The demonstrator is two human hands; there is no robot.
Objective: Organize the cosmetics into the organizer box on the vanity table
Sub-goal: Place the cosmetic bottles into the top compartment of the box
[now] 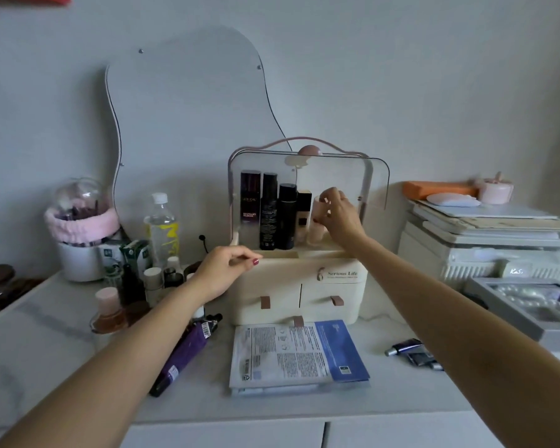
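Note:
The cream organizer box (304, 286) stands mid-table with its clear lid (372, 179) raised. Inside its top compartment stand a dark L'Oreal bottle (249, 205), two black bottles (269, 211) and a beige foundation bottle (304, 208). My right hand (340, 215) reaches into the compartment and grips a pale pink bottle (319, 208) at the right end of the row. My left hand (227, 271) rests with curled fingers on the box's top left front edge. Left of the box, several small bottles and jars (152, 279) cluster on the table, and a purple tube (188, 347) lies flat.
Sheet-mask packets (298, 354) lie in front of the box. Small dark tubes (414, 350) sit at the right. A water bottle (160, 224), a brush holder with pink band (81, 221) and a wavy mirror (188, 124) stand at the back left. Stacked boxes (485, 240) and a grey tray (530, 305) fill the right.

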